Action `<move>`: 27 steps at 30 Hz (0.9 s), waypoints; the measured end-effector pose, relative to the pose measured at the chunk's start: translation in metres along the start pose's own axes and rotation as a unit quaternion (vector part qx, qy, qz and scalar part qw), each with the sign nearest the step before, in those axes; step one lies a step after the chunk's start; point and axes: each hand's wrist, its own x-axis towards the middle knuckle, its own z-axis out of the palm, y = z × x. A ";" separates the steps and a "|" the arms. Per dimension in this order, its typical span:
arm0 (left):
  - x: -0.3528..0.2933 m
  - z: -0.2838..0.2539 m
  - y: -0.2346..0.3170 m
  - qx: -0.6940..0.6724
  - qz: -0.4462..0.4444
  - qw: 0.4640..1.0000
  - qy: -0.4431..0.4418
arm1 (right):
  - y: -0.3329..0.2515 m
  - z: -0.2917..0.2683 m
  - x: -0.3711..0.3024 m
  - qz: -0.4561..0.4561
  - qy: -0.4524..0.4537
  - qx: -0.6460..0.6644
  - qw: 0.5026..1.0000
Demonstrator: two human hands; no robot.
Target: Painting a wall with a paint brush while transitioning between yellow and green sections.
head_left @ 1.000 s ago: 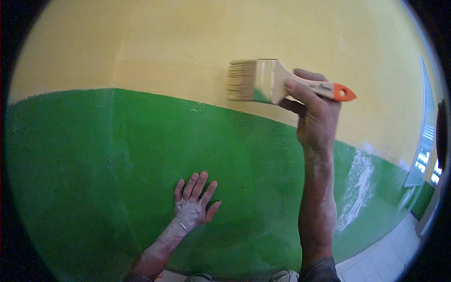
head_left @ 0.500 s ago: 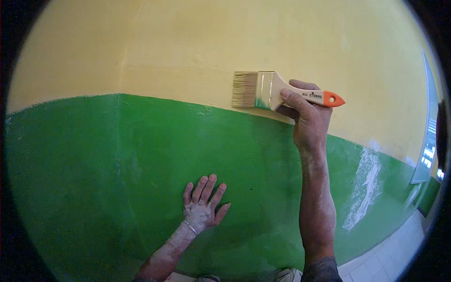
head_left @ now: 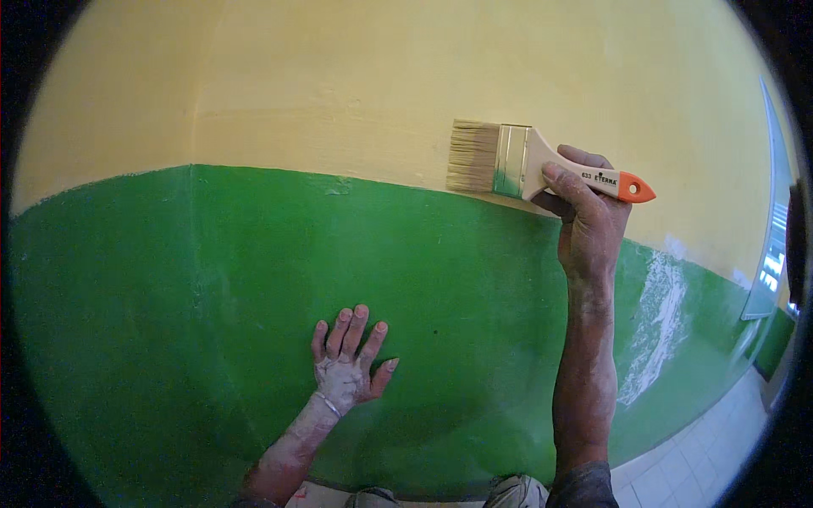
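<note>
So, right hand (head_left: 594,222) first: it's wrapped around the handle of a wide flat paintbrush (head_left: 542,161), thumb on the near side, fingers curled behind. The brush sticks out to the left of that hand, long axis running pretty much sideways with a slight droop toward the orange handle end (head_left: 644,191) on the right. Bristles (head_left: 472,157) point left, so the wide edge stands roughly upright. They sit on the yellow side, just above the line where the yellow upper wall (head_left: 339,76) meets the green lower wall (head_left: 457,271). Honestly can't tell if they're touching the wall or just off it. Metal band has some green low down, paint or reflection, no clue.

Left hand (head_left: 345,372) isn't holding anything: fingers spread, back toward us, looks laid against the green part, well below and left of the brush. Right's clearly the one that matters for the brush. Further out, there's a rough white patch (head_left: 654,322) right of the right forearm, then pale floor tiles (head_left: 677,474) lower right.
</note>
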 end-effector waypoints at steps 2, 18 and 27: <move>0.000 -0.001 0.000 0.005 0.000 1.000 -0.001 | 0.002 -0.008 0.001 0.001 -0.003 -0.010 1.000; 0.000 0.002 0.001 0.013 -0.002 1.000 -0.003 | -0.001 -0.057 0.003 -0.026 0.049 0.006 0.998; -0.003 -0.001 -0.002 0.021 0.004 1.000 0.002 | -0.015 -0.093 0.003 -0.036 0.081 -0.033 0.996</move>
